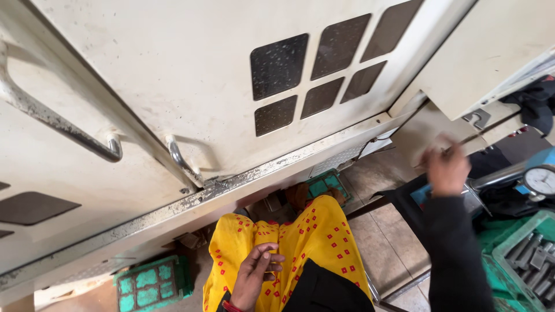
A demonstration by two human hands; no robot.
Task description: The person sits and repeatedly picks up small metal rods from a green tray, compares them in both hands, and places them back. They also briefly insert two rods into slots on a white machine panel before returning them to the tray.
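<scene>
- Nearest, at 6 o'clock, the left hand rests on the person's lap against yellow cloth with red squares, fingers curled loosely together, gripping nothing I can make out.
- At 3 o'clock the right hand, on a dark sleeve, is raised and blurred; whether its fingers are apart or closed on something I cannot tell. It hangs just beside a thin metal rod running under the cream machine housing.
- Beyond that hand, toward 3 o'clock at the edge, sits a round dial gauge with a white face.
- At 4 o'clock a green plastic tray holds grey metal parts lying side by side.
- Filling 12 o'clock is a cream machine door with dark square windows; two worn steel handles stand at 9 to 10 o'clock.
- At 7 o'clock a green grid mat lies on the floor, and another one shows near the middle under the machine's lower rail.
</scene>
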